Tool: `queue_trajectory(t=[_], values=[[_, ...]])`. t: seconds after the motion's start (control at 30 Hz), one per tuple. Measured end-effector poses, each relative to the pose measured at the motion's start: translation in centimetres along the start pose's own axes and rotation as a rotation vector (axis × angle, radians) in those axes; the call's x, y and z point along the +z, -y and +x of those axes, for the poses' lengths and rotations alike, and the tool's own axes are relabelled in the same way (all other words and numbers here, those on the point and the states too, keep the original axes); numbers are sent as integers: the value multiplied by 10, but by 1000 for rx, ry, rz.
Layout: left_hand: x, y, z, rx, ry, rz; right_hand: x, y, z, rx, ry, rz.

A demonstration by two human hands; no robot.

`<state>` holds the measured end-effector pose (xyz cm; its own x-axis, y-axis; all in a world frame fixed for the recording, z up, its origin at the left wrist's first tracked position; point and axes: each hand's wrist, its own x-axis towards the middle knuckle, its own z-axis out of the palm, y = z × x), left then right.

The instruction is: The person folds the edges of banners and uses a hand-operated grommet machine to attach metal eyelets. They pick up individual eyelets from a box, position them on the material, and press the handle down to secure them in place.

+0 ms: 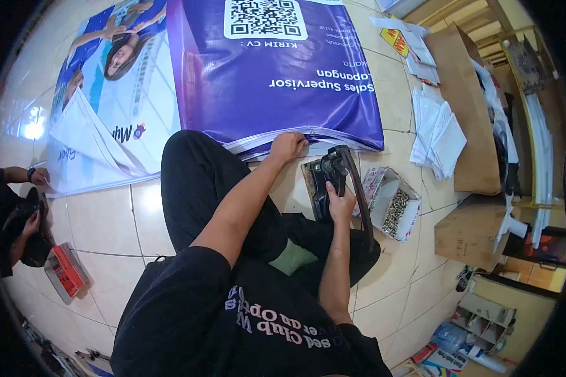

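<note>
My left hand point(288, 146) is closed on the near hem of a purple printed banner point(283, 94), its fingertips at the folded edge. My right hand point(341, 204) is wrapped round part of a black eyelet press point(321, 201) standing on the floor by my folded legs. The press's long curved lever point(360, 201) reaches back past my right wrist. Just right of the press is a patterned cardboard box point(412, 221) holding many small metal eyelets point(395, 212). The banner's edge lies close to the press head; whether it is between the jaws is hidden.
Another banner point(116, 81) lies to the left, a co-worker's hand point(39, 177) at its corner. A red stapler-like item sits in a small box point(61, 295). White folded sheets point(435, 135), a tall cardboard box point(456, 113) and a smaller carton point(465, 232) stand right.
</note>
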<state>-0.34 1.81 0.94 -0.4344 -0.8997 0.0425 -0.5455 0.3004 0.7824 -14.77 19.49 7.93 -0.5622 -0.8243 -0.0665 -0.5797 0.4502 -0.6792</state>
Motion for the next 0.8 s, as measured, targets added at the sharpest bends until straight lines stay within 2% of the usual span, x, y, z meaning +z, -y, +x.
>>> queue_trajectory(t=[0.13,0.17,0.2,0.4,0.63,0.7,0.8], values=[[-5,-4,-1,35,-33,-71,2,15,-2,-26,-120,35],[-5,-5,-3,132,-57,15,3,19,1,-16,-153,44],[-5,-7,-5,228,-82,103,4,21,4,-21,-152,34],[-15,-16,-16,412,-18,242,19,36,23,38,-82,171],[6,-7,-19,422,-18,310,27,38,32,14,-59,138],[8,-7,-18,392,-89,268,27,38,32,-1,-63,133],[6,-7,-15,317,1,265,25,37,33,29,-31,145]])
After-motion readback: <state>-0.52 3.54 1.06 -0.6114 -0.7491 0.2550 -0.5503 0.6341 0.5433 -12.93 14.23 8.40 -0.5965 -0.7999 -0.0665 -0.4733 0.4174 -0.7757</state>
